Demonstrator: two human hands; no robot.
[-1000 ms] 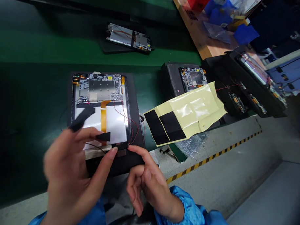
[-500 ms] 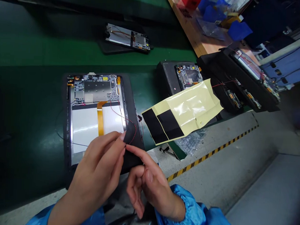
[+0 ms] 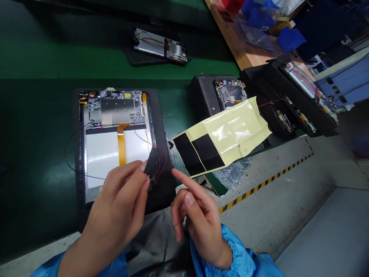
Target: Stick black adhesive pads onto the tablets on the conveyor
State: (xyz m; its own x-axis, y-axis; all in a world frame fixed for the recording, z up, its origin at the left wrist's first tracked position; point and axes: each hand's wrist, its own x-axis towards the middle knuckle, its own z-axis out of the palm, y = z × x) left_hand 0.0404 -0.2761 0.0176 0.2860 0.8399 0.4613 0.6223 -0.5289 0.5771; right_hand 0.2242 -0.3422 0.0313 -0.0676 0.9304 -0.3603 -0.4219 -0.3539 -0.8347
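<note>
My left hand (image 3: pixel 118 201) pinches a small piece of black tape (image 3: pixel 152 163) between thumb and fingers, over the lower right part of an opened tablet (image 3: pixel 119 112). The tablet lies with its circuit board, orange flex cable (image 3: pixel 121 148) and white panel (image 3: pixel 105 158) exposed inside a black frame (image 3: pixel 161 186). Thin red-and-black wires (image 3: pixel 161 156) loop beneath the tape. My right hand (image 3: pixel 196 215) holds nothing, its index finger extended towards the frame's edge. To its right lies a yellow backing sheet (image 3: pixel 230 134) carrying two black tape pieces (image 3: pixel 199 153).
Several other opened tablets lie on black mats (image 3: pixel 160 46) on the green bench mat (image 3: pixel 39 56) and at right (image 3: pixel 304 94). Behind them are a wooden bench (image 3: pixel 233 35), a red box (image 3: pixel 233 1) and blue bags (image 3: pixel 258 18). Bubble wrap (image 3: pixel 231 174) sits below the bench edge.
The black tape moved from the frame's edge up over the wire loop in my left fingers. My right index finger lifted off the frame and straightened. The view shifted slightly.
</note>
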